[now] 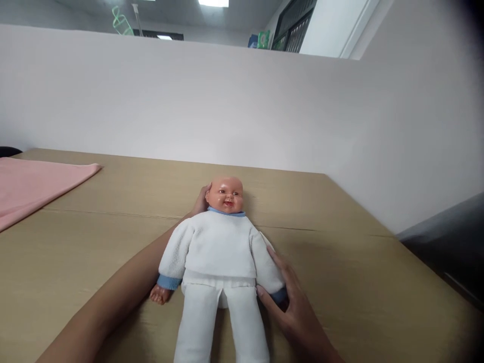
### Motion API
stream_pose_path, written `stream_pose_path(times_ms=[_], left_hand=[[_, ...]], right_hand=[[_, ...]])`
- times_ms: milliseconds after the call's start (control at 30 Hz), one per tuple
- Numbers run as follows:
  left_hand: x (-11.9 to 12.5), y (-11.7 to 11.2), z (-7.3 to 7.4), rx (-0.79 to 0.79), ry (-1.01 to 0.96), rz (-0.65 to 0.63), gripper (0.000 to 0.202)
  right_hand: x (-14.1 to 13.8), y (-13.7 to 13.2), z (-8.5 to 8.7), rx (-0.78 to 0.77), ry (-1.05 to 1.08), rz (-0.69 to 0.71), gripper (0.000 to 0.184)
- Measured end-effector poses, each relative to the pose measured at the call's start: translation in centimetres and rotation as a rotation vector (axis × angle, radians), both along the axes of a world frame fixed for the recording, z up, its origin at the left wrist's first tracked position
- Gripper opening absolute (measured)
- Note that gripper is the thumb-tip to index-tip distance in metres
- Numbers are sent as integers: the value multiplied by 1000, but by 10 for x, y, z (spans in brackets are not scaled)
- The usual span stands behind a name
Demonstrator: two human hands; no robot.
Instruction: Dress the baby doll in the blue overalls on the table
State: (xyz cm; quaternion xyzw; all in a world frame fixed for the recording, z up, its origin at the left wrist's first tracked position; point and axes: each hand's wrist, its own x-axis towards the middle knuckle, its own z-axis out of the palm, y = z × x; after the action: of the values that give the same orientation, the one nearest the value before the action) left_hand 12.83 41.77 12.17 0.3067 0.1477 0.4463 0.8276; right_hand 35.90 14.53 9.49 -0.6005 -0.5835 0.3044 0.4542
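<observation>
A baby doll (221,242) with a bald head, a white fleece top with blue collar and cuffs, and white trousers lies face up in front of me. Its feet run out of the bottom of the view. My left hand (201,200) reaches past the doll's arm and cups the side and back of its head; most of those fingers are hidden behind it. On the other side, my right hand (291,297) wraps round the doll's sleeve near the cuff, thumb toward its hip and fingers along the outer arm.
The doll is on a tan table (113,242) with a seam across it. A folded pink cloth (38,184) lies at the far left. Behind the table stands a white partition (170,101). Something dark (449,242) is beyond the right edge.
</observation>
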Motion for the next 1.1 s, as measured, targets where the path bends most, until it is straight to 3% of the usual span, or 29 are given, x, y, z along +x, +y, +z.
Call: stream_pose_path(times_ms=[200,500,1100], left_hand=[[2,13,3,-45,66,-74,70],[-12,30,-9,-18,218,-253,84],[-10,26,-10,22,288,-103,73]], right_hand=[[4,-1,-5,-75,-60,-30,85],[13,-1,-8,-89,-110,-1,87],[15,1,-5,181,-405,20,83]])
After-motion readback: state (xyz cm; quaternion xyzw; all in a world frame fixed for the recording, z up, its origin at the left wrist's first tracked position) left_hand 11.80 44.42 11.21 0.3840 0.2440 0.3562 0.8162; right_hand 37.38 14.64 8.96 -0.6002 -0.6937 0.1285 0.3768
